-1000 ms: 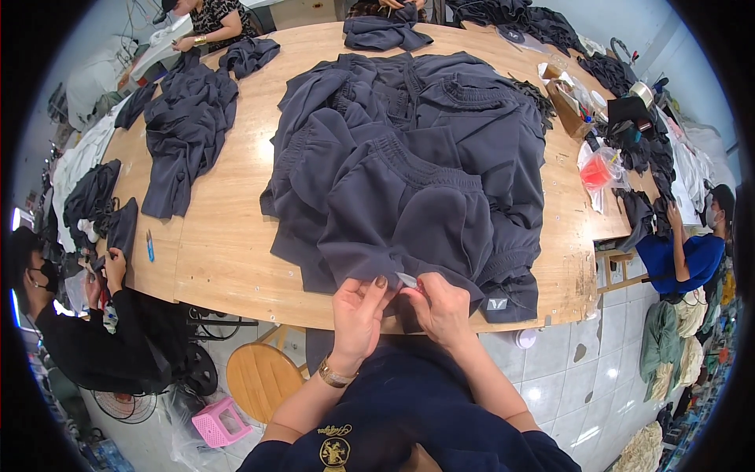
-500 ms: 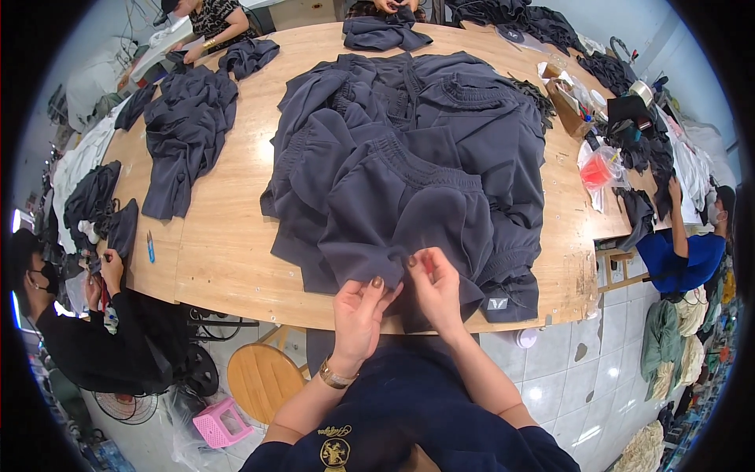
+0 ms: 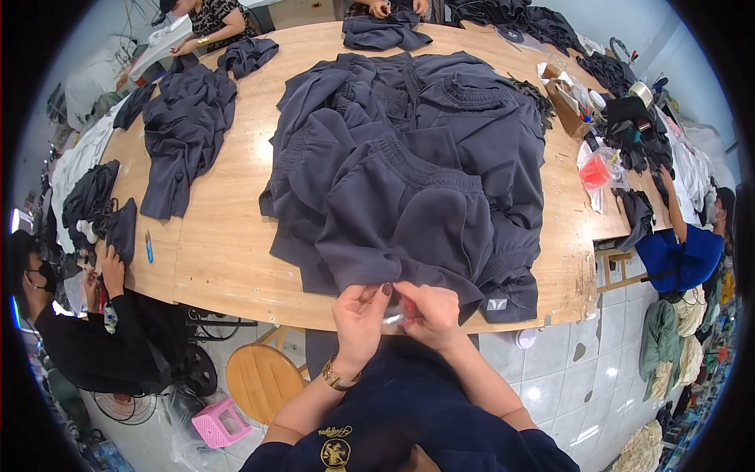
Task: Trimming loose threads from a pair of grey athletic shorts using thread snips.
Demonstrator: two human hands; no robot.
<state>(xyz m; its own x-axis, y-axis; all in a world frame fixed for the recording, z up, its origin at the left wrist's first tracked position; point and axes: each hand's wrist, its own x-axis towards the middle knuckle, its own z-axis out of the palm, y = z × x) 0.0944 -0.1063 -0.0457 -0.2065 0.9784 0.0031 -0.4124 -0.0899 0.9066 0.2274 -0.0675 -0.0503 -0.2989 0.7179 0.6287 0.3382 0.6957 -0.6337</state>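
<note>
A pair of dark grey shorts [image 3: 385,204] with a gathered elastic waistband lies on top of a pile of similar garments, its hem toward me. At that hem my left hand [image 3: 360,318] is closed, thumb and fingers pinching the cloth edge. My right hand [image 3: 432,315] is right beside it, closed around small red-handled thread snips [image 3: 405,311]. Their shiny metal part points at my left fingers; it is blurred, so whether the blades touch the cloth cannot be told.
The pile covers the middle of the wooden table [image 3: 228,267]. Blue-handled snips [image 3: 149,246] and a heap of dark garments [image 3: 189,126] lie left. A cardboard box [image 3: 568,102] and a red cup [image 3: 598,171] stand right. Co-workers sit around; a wooden stool [image 3: 265,383] is below.
My hands have come together at the hem and drawn slightly toward me. The right one has turned inward, bringing the snips' metal part into sight. The shorts have barely shifted.
</note>
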